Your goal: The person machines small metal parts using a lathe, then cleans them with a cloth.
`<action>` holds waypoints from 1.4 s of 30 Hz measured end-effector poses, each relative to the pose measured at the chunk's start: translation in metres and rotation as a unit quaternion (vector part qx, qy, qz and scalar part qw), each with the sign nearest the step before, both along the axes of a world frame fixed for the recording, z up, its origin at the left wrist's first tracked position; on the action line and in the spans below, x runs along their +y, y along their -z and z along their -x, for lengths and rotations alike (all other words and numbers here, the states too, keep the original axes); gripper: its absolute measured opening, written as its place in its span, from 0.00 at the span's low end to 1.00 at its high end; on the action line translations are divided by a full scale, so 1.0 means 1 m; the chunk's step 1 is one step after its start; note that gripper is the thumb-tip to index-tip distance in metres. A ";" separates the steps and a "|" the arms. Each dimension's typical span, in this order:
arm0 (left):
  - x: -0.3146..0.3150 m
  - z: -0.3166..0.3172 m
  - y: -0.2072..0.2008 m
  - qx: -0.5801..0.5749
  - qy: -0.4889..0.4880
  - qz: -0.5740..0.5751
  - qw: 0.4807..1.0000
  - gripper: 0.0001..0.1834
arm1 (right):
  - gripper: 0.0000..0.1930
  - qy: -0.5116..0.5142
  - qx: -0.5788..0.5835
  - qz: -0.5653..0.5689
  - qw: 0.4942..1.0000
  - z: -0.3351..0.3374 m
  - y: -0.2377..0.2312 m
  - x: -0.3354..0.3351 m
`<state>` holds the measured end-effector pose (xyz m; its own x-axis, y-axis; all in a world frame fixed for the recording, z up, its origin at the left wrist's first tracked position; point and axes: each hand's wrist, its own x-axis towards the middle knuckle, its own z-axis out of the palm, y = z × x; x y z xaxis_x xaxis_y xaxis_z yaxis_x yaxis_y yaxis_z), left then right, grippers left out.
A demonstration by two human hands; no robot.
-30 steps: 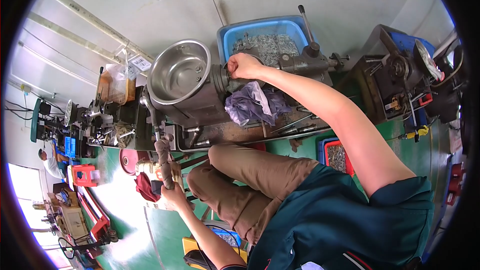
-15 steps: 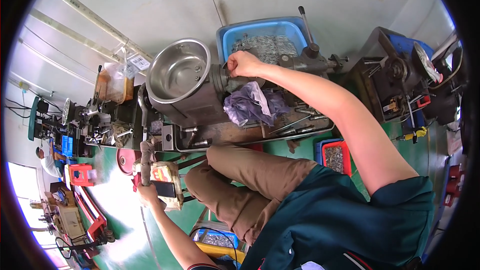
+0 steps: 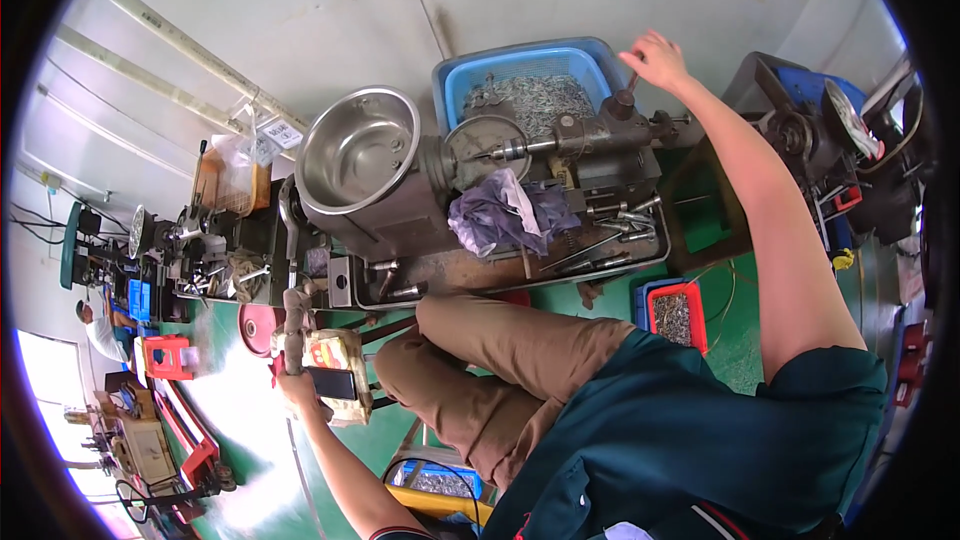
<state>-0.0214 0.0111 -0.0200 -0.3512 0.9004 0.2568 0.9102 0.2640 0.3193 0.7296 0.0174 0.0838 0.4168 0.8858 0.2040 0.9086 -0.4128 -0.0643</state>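
Our left grip [image 3: 297, 390] hugs the handle [image 3: 293, 320], our right grip [image 3: 657, 62] we can't tell, and the machine [image 3: 395, 225] spinning could snag the rag [image 3: 490, 218] right of the bowl [image 3: 336, 178].

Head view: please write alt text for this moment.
The right hand is at the tip of a dark metal lever on a grey metal machine; the left hand grips a wrapped brown-grey handle. A round silver metal bowl tops the machine, near a crumpled purple cloth and a blue plastic basket.
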 end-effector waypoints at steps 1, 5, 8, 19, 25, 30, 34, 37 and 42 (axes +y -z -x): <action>-0.001 -0.015 -0.011 0.010 -0.025 0.022 0.999 0.12 | 0.21 0.015 -0.012 -0.060 0.998 -0.011 0.011 -0.020; -0.007 -0.021 -0.021 0.016 -0.017 0.040 0.999 0.16 | 0.22 0.011 -0.078 -0.125 0.989 -0.009 0.018 -0.098; -0.008 -0.027 -0.026 0.007 -0.032 0.039 0.999 0.13 | 0.23 0.019 -0.089 -0.080 0.993 0.014 0.002 -0.131; -0.006 -0.024 -0.022 0.025 -0.036 0.033 0.999 0.13 | 0.26 0.050 -0.096 -0.070 0.992 0.038 0.005 -0.146; -0.007 -0.020 -0.020 0.026 -0.030 0.050 0.998 0.14 | 0.27 0.072 -0.100 -0.060 0.991 0.042 0.004 -0.146; -0.006 -0.015 -0.014 0.043 -0.027 0.047 0.998 0.15 | 0.27 0.073 -0.093 -0.058 0.991 0.041 0.005 -0.145; -0.006 -0.020 -0.020 0.051 -0.031 0.052 0.997 0.16 | 0.27 0.076 -0.095 -0.056 0.991 0.040 0.006 -0.144; -0.006 -0.018 -0.020 0.037 -0.031 0.062 0.997 0.17 | 0.28 0.086 -0.089 -0.039 0.992 0.043 0.005 -0.144; -0.008 -0.018 -0.019 0.042 -0.030 0.071 0.996 0.18 | 0.26 0.085 -0.054 -0.025 0.995 0.041 -0.001 -0.144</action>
<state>-0.0031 0.0033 -0.0015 -0.3888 0.9074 0.1598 0.9130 0.3562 0.1988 0.6889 -0.1265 0.0850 0.5325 0.7923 0.2977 0.8290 -0.5592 0.0052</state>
